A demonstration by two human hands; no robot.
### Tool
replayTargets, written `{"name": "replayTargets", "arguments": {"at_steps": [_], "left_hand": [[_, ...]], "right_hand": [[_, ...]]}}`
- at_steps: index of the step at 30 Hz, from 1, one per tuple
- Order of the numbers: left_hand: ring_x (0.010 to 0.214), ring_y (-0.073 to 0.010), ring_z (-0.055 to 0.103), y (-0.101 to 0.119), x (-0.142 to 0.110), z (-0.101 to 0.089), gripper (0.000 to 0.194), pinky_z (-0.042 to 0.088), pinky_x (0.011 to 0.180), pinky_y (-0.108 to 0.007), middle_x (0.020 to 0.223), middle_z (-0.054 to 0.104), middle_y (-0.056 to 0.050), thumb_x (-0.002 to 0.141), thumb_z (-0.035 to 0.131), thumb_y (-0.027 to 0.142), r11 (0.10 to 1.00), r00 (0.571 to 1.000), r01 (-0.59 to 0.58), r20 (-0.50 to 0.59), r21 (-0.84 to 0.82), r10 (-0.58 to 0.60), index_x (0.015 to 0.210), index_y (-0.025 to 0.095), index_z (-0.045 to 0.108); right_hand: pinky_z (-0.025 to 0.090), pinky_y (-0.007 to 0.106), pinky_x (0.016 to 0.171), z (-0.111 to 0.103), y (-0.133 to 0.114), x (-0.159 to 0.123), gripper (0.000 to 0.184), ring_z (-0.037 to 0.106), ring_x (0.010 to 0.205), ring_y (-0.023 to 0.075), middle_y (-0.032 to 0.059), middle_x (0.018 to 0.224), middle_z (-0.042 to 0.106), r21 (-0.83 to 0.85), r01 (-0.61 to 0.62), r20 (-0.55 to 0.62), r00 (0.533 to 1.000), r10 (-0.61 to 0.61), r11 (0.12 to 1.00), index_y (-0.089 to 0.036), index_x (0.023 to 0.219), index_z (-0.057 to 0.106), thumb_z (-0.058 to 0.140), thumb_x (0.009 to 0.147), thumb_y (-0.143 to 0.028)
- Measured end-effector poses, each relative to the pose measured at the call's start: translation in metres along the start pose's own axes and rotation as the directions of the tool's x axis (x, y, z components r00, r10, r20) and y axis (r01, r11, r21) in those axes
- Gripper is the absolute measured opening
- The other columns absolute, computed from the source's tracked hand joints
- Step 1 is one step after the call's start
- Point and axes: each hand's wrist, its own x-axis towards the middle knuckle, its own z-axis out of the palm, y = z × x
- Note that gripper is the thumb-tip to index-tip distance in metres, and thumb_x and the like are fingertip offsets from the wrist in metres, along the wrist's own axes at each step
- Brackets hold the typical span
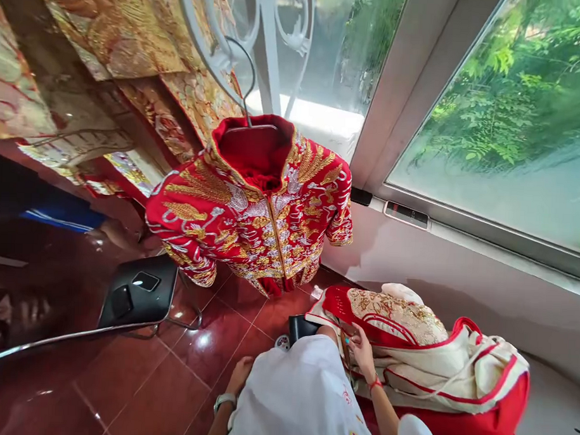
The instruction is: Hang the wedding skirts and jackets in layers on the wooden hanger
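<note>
My right hand (pixel 362 353) is at the near-left side of a pile of cream and red embroidered clothes (pixel 437 362). Its fingers are bent together, and a small teal spot shows beside them; what they grip is too small to make out. My left hand (pixel 241 372), with a watch on the wrist, is low beside my white clothing (pixel 293 389), its fingers partly hidden. In front of me hangs a red jacket (pixel 266 216), thickly embroidered in gold and silver and zipped up the front, on a dark hanger (pixel 249 83). Neither hand touches the jacket.
Gold and red embroidered garments (pixel 134 34) hang at the upper left. A black stool (pixel 138 288) holds two dark phone-like items. A phone (pixel 407 214) lies on the window ledge. White scrolled ironwork (pixel 267 45) stands behind the jacket. Another person's leg (pixel 122 234) shows at left.
</note>
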Motion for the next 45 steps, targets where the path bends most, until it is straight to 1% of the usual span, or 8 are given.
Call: {"name": "replayTargets", "arguments": {"at_steps": [8,15,20,23,25,31,37,45], "left_hand": [[0.135,-0.0246,0.053,0.081,0.031,-0.049,0.067,0.043,0.112,-0.044,0.142,0.057,-0.014,0.083,0.047,0.021,0.976,0.967,-0.207,-0.168,-0.071,0.193,0.149,0.021,0.04],[0.149,-0.0352,0.031,0.154,0.018,-0.106,0.08,0.019,0.119,-0.067,0.16,0.033,-0.015,0.082,0.071,0.032,0.778,0.712,-0.557,-0.316,0.289,0.627,0.153,0.032,0.035],[0.136,-0.0328,0.047,0.162,-0.012,-0.183,0.048,0.022,0.119,-0.064,0.139,0.054,-0.015,0.086,0.069,0.039,0.746,0.333,-0.446,-0.682,0.495,0.651,0.132,0.028,0.06],[0.132,-0.032,0.053,0.166,-0.029,-0.237,0.043,0.028,0.119,-0.06,0.134,0.062,-0.012,0.088,0.067,0.039,0.661,0.284,-0.455,-0.606,0.597,0.743,0.129,0.029,0.064],[0.112,-0.0264,0.067,0.163,-0.036,-0.264,0.036,0.045,0.109,-0.047,0.116,0.073,-0.009,0.09,0.063,0.035,0.586,0.334,-0.528,-0.484,0.615,0.809,0.125,0.027,0.067],[0.081,-0.0214,0.075,0.154,-0.06,-0.288,0.025,0.055,0.069,-0.03,0.094,0.079,-0.007,0.095,0.052,0.024,0.654,0.402,-0.455,-0.517,0.604,0.756,0.103,0.021,0.075],[0.073,-0.0234,0.073,0.208,-0.08,-0.342,0.033,0.047,0.06,-0.029,0.087,0.078,-0.008,0.1,0.045,0.036,0.822,0.527,-0.233,-0.643,0.521,0.556,0.105,0.022,0.075],[0.083,-0.0273,0.071,0.256,-0.058,-0.443,0.048,0.046,0.07,-0.031,0.096,0.077,-0.013,0.101,0.038,0.047,0.887,0.509,-0.239,-0.726,0.396,0.462,0.115,0.019,0.074]], "right_hand": [[0.054,0.036,0.073,-0.041,-0.104,-0.059,0.039,0.067,0.073,0.0242,0.005,0.073,0.069,-0.247,0.403,0.313,0.894,-0.322,0.881,-0.015,0.103,0.073,0.056,0.072,-0.033],[0.052,0.032,0.087,-0.063,-0.255,-0.133,0.038,0.07,0.097,0.0225,0.009,0.111,0.076,-0.203,0.755,0.708,0.553,-0.439,0.623,-0.021,0.12,0.072,0.048,0.091,-0.023],[0.054,0.028,0.087,-0.073,-0.332,-0.154,0.037,0.071,0.102,0.0198,0.0119,0.117,0.075,0.064,0.913,0.889,0.13,-0.439,0.402,-0.017,0.127,0.069,0.046,0.098,-0.021],[0.056,0.027,0.083,-0.073,-0.369,-0.155,0.036,0.073,0.095,0.0177,0.013,0.112,0.076,0.261,0.9,0.89,-0.084,-0.448,0.349,-0.015,0.127,0.069,0.048,0.1,-0.023],[0.058,0.026,0.077,-0.069,-0.386,-0.152,0.034,0.073,0.086,0.0162,0.0116,0.106,0.077,0.312,0.869,0.838,-0.061,-0.543,0.383,-0.015,0.124,0.07,0.055,0.098,-0.029],[0.06,0.029,0.066,-0.048,-0.424,-0.15,0.03,0.071,0.072,0.0159,0.0083,0.088,0.076,0.216,0.85,0.553,0.298,-0.778,0.48,-0.015,0.104,0.077,0.066,0.09,-0.04],[0.057,0.033,0.07,-0.034,-0.503,-0.154,0.032,0.07,0.074,0.0168,0.0063,0.084,0.072,-0.018,0.976,0.322,0.209,-0.923,0.215,-0.016,0.117,0.072,0.056,0.094,-0.032],[0.049,0.039,0.079,-0.021,-0.54,-0.135,0.057,0.065,0.096,0.0271,0.013,0.109,0.072,-0.596,0.803,0.235,0.182,-0.955,0.006,-0.023,0.153,0.041,0.049,0.099,-0.041]]}}
